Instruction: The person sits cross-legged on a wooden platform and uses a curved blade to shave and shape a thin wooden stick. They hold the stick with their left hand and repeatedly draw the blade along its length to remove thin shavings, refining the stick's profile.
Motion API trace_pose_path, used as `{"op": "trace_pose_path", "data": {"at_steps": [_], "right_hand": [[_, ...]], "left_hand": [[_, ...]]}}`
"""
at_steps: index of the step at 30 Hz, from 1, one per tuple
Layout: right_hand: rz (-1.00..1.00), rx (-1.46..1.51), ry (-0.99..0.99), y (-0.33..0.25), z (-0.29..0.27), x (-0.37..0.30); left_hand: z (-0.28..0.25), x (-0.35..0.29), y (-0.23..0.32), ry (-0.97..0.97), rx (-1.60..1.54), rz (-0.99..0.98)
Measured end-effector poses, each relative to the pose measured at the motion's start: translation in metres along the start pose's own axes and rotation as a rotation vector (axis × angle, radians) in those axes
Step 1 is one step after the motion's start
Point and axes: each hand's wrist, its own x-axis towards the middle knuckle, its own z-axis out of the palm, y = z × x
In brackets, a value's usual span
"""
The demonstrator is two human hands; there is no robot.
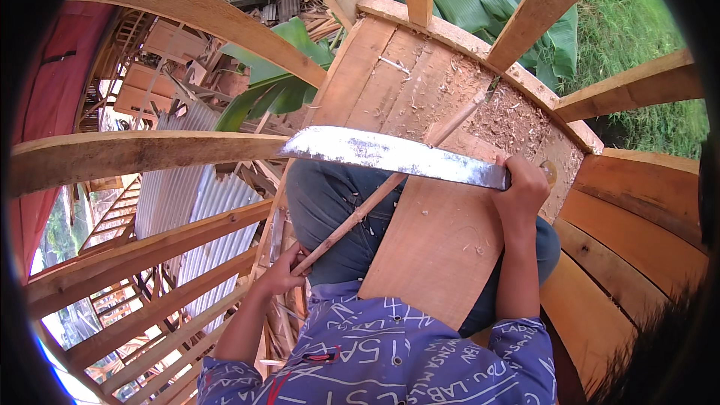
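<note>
My right hand [523,186] is closed round the handle end of a machete [390,153], whose broad, worn blade points left across my lap. My left hand [285,270] grips the near end of a thin wooden stick [352,216]. From there the stick slants up and away to the right, passing beneath the blade, and its far end lies near the wood shavings. Blade and stick cross at about the middle of the blade; whether they touch I cannot tell. A wide wooden board [442,244] lies over my crossed legs, under the machete.
Shavings [517,121] litter the plank floor [367,82], which has a raised edge beam [465,37]. Wooden railing slats [150,154] stand at left and far side. A plank wall [630,232] rises on the right. Corrugated sheets [176,172] and banana leaves [480,0] lie beyond.
</note>
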Motion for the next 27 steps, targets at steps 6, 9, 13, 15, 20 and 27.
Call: {"op": "trace_pose_path", "data": {"at_steps": [6, 9, 13, 15, 20, 27], "right_hand": [[-0.035, -0.038, 0.057, -0.004, -0.005, 0.005], [-0.042, -0.019, 0.056, -0.014, -0.013, 0.005], [-0.076, 0.000, -0.052, -0.037, -0.002, -0.001], [-0.124, 0.006, -0.049, -0.038, 0.000, 0.002], [0.275, -0.264, 0.061, 0.030, -0.017, 0.015], [0.159, 0.006, 0.011, -0.011, -0.017, 0.004]], "left_hand": [[0.000, 0.000, 0.011, -0.005, -0.017, -0.014], [-0.007, 0.003, -0.006, -0.043, 0.010, -0.024], [0.000, 0.006, -0.004, -0.019, -0.038, 0.021], [-0.004, 0.005, -0.007, -0.035, -0.066, 0.007], [-0.004, 0.008, -0.003, -0.066, -0.110, 0.023], [-0.008, 0.005, 0.005, -0.096, -0.131, -0.063]]}}
